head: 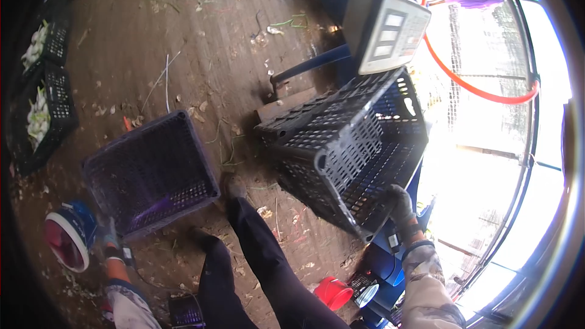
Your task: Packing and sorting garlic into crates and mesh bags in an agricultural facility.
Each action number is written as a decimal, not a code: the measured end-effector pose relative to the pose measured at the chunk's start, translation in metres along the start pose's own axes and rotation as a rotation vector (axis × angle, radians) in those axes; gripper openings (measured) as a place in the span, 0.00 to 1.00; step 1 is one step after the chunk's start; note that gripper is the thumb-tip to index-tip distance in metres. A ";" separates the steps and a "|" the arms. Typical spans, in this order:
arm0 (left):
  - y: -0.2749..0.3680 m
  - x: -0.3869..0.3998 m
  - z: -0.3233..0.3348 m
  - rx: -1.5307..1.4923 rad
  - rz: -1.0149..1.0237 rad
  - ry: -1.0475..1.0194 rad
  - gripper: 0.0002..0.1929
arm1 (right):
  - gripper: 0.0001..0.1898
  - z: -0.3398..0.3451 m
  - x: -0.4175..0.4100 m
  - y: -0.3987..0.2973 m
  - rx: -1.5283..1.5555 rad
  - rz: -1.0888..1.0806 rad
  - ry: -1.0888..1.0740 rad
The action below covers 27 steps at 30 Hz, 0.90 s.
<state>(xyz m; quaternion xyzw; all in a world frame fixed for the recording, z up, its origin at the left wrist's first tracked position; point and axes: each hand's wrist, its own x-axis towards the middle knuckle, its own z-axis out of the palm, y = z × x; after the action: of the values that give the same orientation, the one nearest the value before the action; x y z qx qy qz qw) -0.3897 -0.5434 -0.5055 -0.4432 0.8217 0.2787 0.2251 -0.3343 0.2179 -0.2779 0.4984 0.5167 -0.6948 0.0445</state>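
On the right, my gloved right hand (pixel 401 205) is closed on the near rim of a black perforated plastic crate (pixel 315 132), which is tilted with its open side to the right. My left hand (pixel 109 237), gloved too, grips the lower left corner of another dark plastic crate (pixel 151 176) at the left; its fingers are blurred. Just left of that hand is a blue and white round container (pixel 75 233) with a reddish inside. A scale's display head (pixel 393 32) with a keypad stands behind the right crate.
Two black crates of white-bulbed vegetables (pixel 39 121) stand at the far left. A red bucket (pixel 333 293) and blue barrels (pixel 384 260) are at lower right. An orange hose (pixel 475 91) hangs by the mesh wall. Plant scraps litter the floor.
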 end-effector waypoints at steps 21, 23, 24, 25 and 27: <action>0.083 -0.184 -0.171 -0.521 0.376 -0.263 0.17 | 0.15 0.408 -0.238 0.258 0.289 0.143 -0.080; 0.085 -0.134 -0.170 -0.313 0.591 -0.124 0.18 | 0.16 0.421 -0.204 0.312 0.246 0.113 -0.098; 0.073 -0.104 -0.162 -0.156 0.700 -0.003 0.19 | 0.19 0.430 -0.196 0.329 0.044 0.100 -0.145; 0.077 -0.083 -0.161 -0.231 0.335 -0.289 0.22 | 0.23 0.432 -0.191 0.340 -0.166 0.085 -0.188; 0.035 -0.054 -0.161 -0.069 0.428 0.090 0.25 | 0.23 0.456 -0.212 0.313 -0.196 0.296 -0.401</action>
<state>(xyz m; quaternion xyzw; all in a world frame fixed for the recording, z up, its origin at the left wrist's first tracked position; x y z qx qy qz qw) -0.4123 -0.6007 -0.3427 -0.2780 0.8963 0.3281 0.1084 -0.3430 -0.3702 -0.3465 0.4142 0.4837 -0.7123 0.2951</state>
